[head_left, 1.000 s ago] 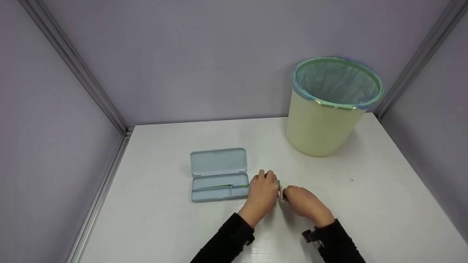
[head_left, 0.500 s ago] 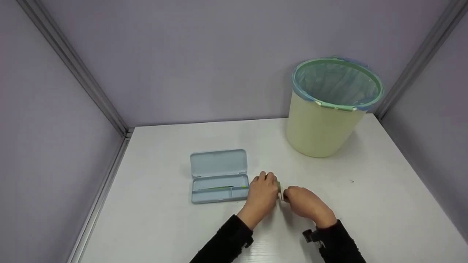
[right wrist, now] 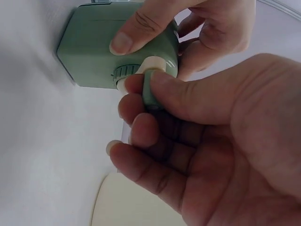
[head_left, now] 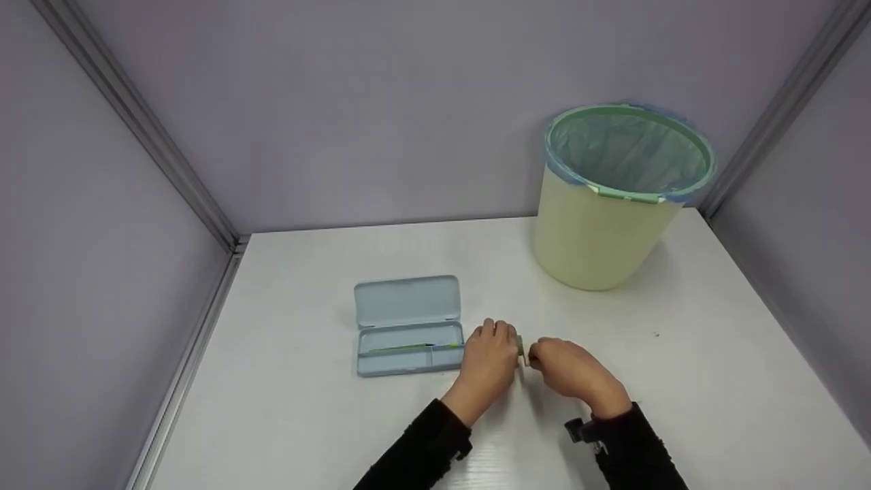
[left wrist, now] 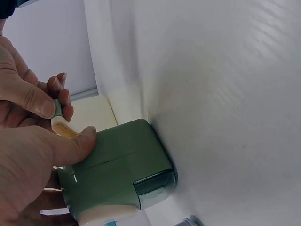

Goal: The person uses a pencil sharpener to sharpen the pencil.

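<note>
My left hand (head_left: pixel 488 361) grips a green crank pencil sharpener (left wrist: pixel 122 160) that stands on the white table. Its thumb presses the side in the left wrist view, while its other fingers reach round the far side. On the sharpener's right end is a cream crank arm (right wrist: pixel 153 63) with a green knob (right wrist: pixel 149 92). My right hand (head_left: pixel 575 371) pinches that knob between thumb and forefinger, the other fingers loosely curled. From the head view most of the sharpener is hidden behind my left hand. Whether a pencil sits in it cannot be seen clearly.
A light-blue pencil case (head_left: pixel 407 299) lies open left of my left hand, with a thin green pencil (head_left: pixel 401 348) inside. A pale yellow bin (head_left: pixel 599 238) with a bluish liner stands at the back right. Walls rise around the table (head_left: pixel 292 422).
My right hand has moved slightly up and right in the head view, and the crank arm has tilted with it. My left hand stays on the sharpener.
</note>
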Tool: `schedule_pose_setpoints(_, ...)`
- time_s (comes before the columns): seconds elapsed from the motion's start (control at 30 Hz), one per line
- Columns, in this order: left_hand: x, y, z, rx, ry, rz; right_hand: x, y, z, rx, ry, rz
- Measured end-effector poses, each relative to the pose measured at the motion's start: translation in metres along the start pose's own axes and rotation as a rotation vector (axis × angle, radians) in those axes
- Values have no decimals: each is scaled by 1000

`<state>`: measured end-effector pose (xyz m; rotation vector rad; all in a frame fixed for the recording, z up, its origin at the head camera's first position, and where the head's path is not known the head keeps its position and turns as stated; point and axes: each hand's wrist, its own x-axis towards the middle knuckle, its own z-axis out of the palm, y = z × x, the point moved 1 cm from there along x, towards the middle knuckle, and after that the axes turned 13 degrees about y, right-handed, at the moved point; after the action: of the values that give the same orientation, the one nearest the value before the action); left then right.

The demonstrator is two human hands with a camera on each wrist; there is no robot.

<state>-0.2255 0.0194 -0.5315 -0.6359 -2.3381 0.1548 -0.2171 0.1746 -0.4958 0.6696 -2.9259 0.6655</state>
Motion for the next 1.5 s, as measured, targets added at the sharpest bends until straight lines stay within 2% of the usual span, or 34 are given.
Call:
schedule_pose_setpoints(0.17,1,0,-2,-1,0,11,2,0,-3,4,-3,-14)
schedule_pose_setpoints(0.4,1,0,-1,3,52,17,7,-1,-7,-8,26,2)
schedule_pose_setpoints(0.77,2,-3,0,-26,57,31,15,2,-10,-72,133,-58)
schedule_pose_setpoints(0.97,2,-2,3,-32,91,28,21,6,-11,-74,139,-44)
schedule_pose_setpoints(1.1,2,-2,3,-38,108,-3,24,7,-11,-54,141,-33)
schedule_pose_setpoints(1.23,3,-4,1,-45,104,-28,27,9,-9,-48,177,-37)
schedule_pose_setpoints(1.37,2,-4,3,-44,116,-16,30,13,-4,-49,213,-39)
schedule_pose_setpoints(1.5,2,-1,3,-36,118,5,34,17,-1,-59,212,-15)
